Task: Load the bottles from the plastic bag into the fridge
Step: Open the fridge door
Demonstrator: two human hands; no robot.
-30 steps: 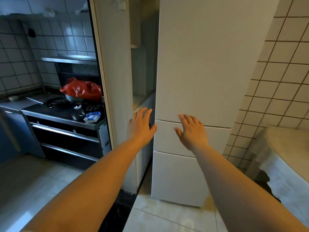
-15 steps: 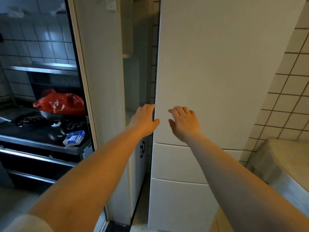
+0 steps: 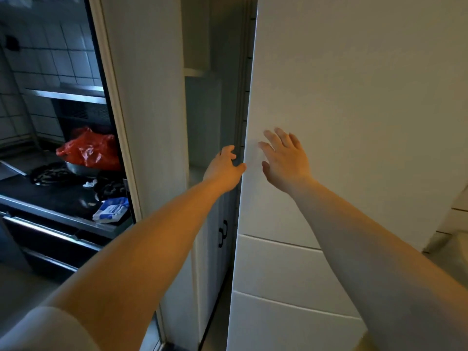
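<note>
**Both arms out, hands raised at chest height**

We hold both bare arms stretched forward and slightly upward, forearms converging toward the middle of the view. A pale short sleeve [image 3: 38,330] covers our left shoulder at the lower left corner. Our left hand [image 3: 224,167] is turned with its back toward us, its fingers [image 3: 228,150] curled forward around a vertical edge and the thumb pointing right, its tip at that edge. Our right hand [image 3: 285,158] sits just beside it, a little higher, palm facing forward, fingers straight and slightly spread, thumb dropped low toward the left. The two hands are near each other but do not touch.
</note>
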